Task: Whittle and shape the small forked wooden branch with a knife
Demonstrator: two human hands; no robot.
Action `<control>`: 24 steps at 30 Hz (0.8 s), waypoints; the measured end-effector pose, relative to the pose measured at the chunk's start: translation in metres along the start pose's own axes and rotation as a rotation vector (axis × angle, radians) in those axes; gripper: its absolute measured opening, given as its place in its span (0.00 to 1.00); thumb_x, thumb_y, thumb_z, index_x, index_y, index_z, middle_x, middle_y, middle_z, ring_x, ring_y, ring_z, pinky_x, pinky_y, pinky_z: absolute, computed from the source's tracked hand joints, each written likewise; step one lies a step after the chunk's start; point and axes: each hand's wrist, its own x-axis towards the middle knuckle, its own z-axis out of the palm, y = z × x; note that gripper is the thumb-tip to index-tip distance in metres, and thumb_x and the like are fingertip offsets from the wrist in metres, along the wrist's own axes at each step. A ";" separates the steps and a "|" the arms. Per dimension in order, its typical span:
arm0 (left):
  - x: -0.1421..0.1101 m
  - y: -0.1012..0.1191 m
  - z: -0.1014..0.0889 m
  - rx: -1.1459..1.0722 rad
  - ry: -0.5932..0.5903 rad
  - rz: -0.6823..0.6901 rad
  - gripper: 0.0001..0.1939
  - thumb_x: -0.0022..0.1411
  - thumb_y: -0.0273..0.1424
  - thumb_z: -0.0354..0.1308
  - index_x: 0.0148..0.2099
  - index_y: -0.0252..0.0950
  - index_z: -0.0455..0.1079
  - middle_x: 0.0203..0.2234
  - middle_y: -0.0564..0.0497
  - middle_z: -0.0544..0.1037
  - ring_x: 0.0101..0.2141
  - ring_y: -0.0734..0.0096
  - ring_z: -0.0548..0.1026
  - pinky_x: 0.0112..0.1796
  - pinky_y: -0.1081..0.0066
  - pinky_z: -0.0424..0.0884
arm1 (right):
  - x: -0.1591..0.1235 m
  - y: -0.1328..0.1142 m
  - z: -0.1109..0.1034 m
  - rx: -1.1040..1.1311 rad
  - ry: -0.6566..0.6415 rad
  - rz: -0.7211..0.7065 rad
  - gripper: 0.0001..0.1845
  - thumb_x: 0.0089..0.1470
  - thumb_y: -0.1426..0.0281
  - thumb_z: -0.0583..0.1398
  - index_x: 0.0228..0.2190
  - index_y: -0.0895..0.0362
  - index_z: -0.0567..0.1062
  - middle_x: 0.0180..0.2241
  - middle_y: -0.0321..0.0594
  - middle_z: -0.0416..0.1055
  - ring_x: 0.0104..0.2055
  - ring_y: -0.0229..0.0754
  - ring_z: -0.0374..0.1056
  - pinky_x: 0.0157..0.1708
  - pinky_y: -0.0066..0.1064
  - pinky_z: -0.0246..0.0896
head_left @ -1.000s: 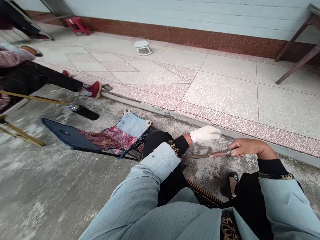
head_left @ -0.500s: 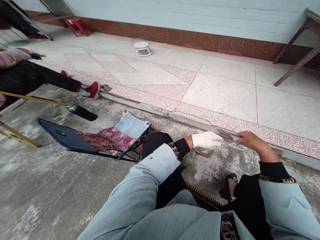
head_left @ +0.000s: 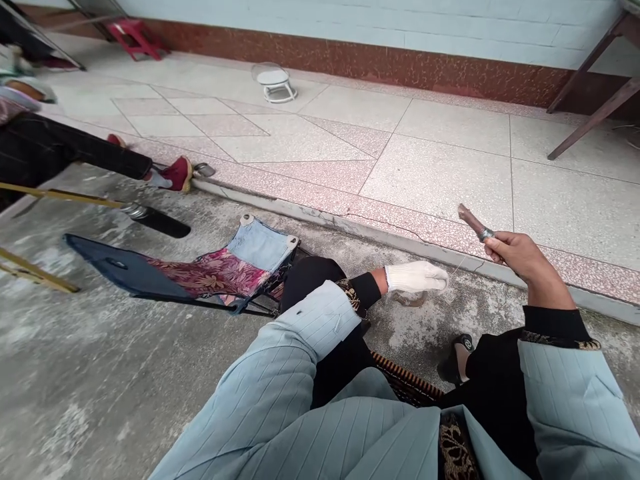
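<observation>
My right hand (head_left: 517, 253) is bare and closed round a brown wooden handle (head_left: 469, 219) near its grey metallic-looking band. The handle's free end points up and left over the raised floor's edge. My left hand (head_left: 417, 277) wears a white knitted glove; its fingers are pressed together, and what they hold is too small to name. A thin light strand (head_left: 457, 267) shows between the glove and my right hand. Just below the glove is a brown curved strip (head_left: 410, 300), partly hidden; I cannot tell whether the glove touches it.
A low folding chair (head_left: 210, 270) with patterned fabric stands at left, near a black cylinder (head_left: 165, 221) on a yellow pole. Another person's leg and red shoe (head_left: 179, 175) are beyond. A raised tiled floor (head_left: 445, 167) carries a small white stool (head_left: 275, 83) and a red stool (head_left: 137, 38).
My right hand has lifted and moved slightly right, turning the wooden handle from nearly level to pointing up-left, away from the glove. My left hand has hardly moved.
</observation>
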 end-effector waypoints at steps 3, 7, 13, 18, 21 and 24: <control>0.000 -0.001 -0.004 0.084 -0.010 0.044 0.11 0.65 0.34 0.49 0.34 0.35 0.69 0.25 0.54 0.70 0.26 0.75 0.65 0.29 0.75 0.58 | 0.009 0.014 0.000 -0.195 0.023 0.076 0.22 0.48 0.50 0.60 0.23 0.57 0.73 0.17 0.36 0.63 0.20 0.36 0.56 0.22 0.29 0.50; -0.003 -0.001 -0.015 0.216 0.037 0.068 0.11 0.65 0.34 0.48 0.36 0.36 0.70 0.26 0.54 0.72 0.27 0.75 0.67 0.30 0.75 0.58 | 0.011 0.023 0.007 -0.515 -0.073 0.111 0.20 0.50 0.52 0.58 0.24 0.56 0.75 0.20 0.39 0.67 0.22 0.40 0.61 0.22 0.30 0.49; -0.007 -0.011 -0.026 0.268 0.266 -0.064 0.11 0.65 0.34 0.48 0.38 0.36 0.71 0.27 0.54 0.74 0.29 0.74 0.69 0.31 0.75 0.58 | -0.004 0.002 0.039 -0.280 -0.949 0.028 0.18 0.51 0.54 0.59 0.28 0.56 0.77 0.23 0.37 0.69 0.23 0.36 0.60 0.25 0.28 0.53; 0.002 -0.025 -0.019 0.155 0.300 -0.081 0.14 0.65 0.36 0.47 0.40 0.34 0.70 0.29 0.52 0.75 0.30 0.73 0.69 0.32 0.75 0.61 | -0.012 -0.023 0.042 -0.099 -0.830 -0.167 0.18 0.52 0.55 0.59 0.32 0.57 0.76 0.24 0.34 0.67 0.25 0.35 0.59 0.26 0.27 0.51; 0.011 -0.031 -0.011 0.102 0.326 -0.163 0.16 0.66 0.37 0.46 0.38 0.32 0.70 0.30 0.49 0.75 0.30 0.71 0.69 0.32 0.73 0.62 | -0.008 -0.022 0.032 -0.103 -0.486 -0.197 0.17 0.52 0.55 0.59 0.29 0.58 0.75 0.23 0.33 0.64 0.25 0.35 0.58 0.26 0.27 0.50; 0.018 -0.029 -0.003 0.116 0.259 -0.162 0.17 0.65 0.38 0.46 0.35 0.32 0.70 0.27 0.50 0.73 0.28 0.70 0.68 0.30 0.72 0.59 | -0.002 -0.015 0.027 -0.058 -0.353 -0.178 0.18 0.51 0.55 0.59 0.24 0.58 0.72 0.20 0.33 0.62 0.23 0.34 0.56 0.24 0.28 0.47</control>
